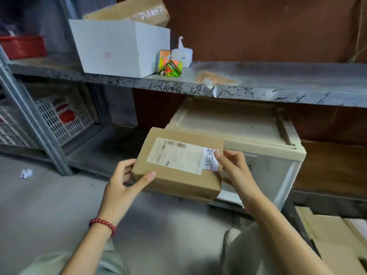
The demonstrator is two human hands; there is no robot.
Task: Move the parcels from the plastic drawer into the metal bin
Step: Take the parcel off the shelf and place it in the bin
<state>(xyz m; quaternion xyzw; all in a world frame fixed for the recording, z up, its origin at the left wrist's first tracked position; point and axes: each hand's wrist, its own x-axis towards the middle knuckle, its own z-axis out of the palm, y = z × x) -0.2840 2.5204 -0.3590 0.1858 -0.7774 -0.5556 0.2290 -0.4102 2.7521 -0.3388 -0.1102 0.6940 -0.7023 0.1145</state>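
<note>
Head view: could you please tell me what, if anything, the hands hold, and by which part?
The cardboard parcel: the left hand grips its left end, the right hand grips its right end.

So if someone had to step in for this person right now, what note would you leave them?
Left hand: grips the left end of the brown parcel.
Right hand: pinches its right end, thumb on the white sticker.
Parcel: held up, label facing up, just in front of the plastic drawer under the shelf.
Metal bin: not in view.
Done: this parcel is in hand, outside the drawer.
Left: carry it to the bin and put it in. Whether more parcels wait in the drawer cannot be seen.
</note>
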